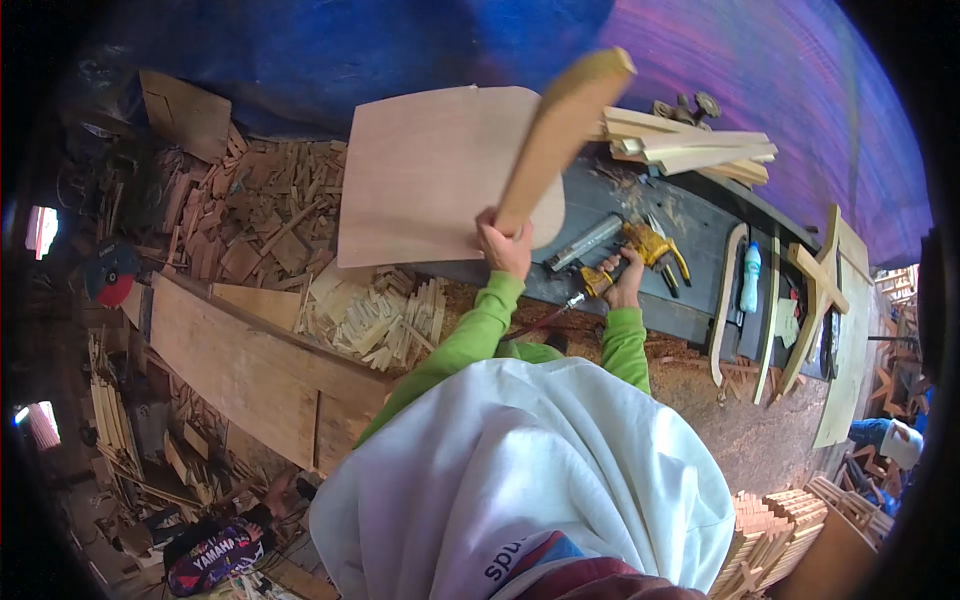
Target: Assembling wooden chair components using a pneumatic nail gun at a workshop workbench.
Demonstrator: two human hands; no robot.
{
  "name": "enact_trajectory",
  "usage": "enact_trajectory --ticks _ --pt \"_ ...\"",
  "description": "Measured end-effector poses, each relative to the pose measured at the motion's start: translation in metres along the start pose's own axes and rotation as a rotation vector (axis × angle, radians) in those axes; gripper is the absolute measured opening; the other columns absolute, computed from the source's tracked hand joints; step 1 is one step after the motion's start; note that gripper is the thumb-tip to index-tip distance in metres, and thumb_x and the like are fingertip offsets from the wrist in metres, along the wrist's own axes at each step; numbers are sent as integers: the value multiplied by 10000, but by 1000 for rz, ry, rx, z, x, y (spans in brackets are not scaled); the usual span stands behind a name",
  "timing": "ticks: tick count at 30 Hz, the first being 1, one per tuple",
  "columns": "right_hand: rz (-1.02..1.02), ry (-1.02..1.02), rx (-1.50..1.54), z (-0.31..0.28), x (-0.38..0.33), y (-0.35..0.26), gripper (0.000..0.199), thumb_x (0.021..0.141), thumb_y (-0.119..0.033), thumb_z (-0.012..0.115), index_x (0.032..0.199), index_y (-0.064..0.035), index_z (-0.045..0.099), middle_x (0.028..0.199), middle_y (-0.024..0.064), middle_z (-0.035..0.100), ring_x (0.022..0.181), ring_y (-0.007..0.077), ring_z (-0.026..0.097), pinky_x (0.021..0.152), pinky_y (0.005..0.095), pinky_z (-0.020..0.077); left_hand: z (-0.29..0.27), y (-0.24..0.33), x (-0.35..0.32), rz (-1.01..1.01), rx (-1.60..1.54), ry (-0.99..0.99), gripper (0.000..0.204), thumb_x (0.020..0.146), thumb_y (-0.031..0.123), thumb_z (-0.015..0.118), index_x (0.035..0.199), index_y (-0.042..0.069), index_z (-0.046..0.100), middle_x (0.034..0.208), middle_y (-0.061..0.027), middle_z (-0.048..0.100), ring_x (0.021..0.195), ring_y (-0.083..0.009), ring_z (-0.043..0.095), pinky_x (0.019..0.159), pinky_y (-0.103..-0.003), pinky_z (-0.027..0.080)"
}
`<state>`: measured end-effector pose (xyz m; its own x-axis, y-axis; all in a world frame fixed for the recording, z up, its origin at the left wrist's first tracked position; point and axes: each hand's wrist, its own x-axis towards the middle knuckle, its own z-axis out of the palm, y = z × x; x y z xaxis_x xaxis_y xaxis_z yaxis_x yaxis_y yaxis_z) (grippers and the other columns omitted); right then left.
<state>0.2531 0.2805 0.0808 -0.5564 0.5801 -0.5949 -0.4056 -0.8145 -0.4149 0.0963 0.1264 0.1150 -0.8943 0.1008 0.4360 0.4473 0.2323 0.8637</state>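
Gripped at its lower end by my left hand (pixel 505 246), a long shaped piece of wood (pixel 558 135) slants up and to the right. Beneath it lies a large pale plywood panel (pixel 425 170) with rounded right corners. My right hand (pixel 622 280) is wrapped round a yellow-and-silver nail gun (pixel 648 241), its long magazine pointing left over the dark workbench (pixel 680 300). A hose fitting (pixel 574 299) shows at the tool's near end. The tool's trigger is hidden by my fingers.
Pale wood strips (pixel 690 145) lie stacked at the back right. A light-blue bottle (pixel 750 278), a curved wooden piece (pixel 727 300) and a joined wooden frame (pixel 818 285) rest on the bench's right. Offcuts (pixel 265 205) heap at the left; another person (pixel 215 550) is at lower left.
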Motion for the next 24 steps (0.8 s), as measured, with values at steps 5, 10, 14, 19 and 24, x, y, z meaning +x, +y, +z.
enact_trajectory --ticks 5,10,14,19,24 --pt "-159 128 12 8 6 14 157 783 -189 502 688 -98 418 566 34 416 500 174 443 502 325 423 -20 -2 16 -74 -71 -188 246 669 102 701 821 16 528 754 -160 584 728 -320 594 657 -388 463" --pt "-324 300 -108 13 7 17 139 815 -165 507 729 -65 464 583 43 447 509 173 473 466 316 446 -116 -74 50 -74 -115 -333 223 743 145 711 822 -17 581 834 -85 586 752 -186 559 676 -326 455" --pt "-488 543 -430 -6 17 19 352 833 -275 579 918 65 561 743 125 584 644 208 576 552 356 492 -213 -91 102 50 -83 -246 272 714 15 624 964 -7 519 831 -70 542 752 -197 545 721 -312 457" --pt "-616 885 -1161 -13 14 18 497 750 -358 633 989 76 597 961 253 613 876 335 594 784 381 445 -241 -130 126 -140 -256 314 180 769 -22 574 936 -48 511 835 -84 537 740 -159 535 697 -276 461" --pt "-1136 737 -1479 47 12 54 676 684 -249 676 1231 48 412 1129 266 471 1059 386 446 928 453 349 -241 -172 137 -464 -212 637 115 843 20 546 921 -61 525 781 -88 556 622 -161 513 559 -299 441"
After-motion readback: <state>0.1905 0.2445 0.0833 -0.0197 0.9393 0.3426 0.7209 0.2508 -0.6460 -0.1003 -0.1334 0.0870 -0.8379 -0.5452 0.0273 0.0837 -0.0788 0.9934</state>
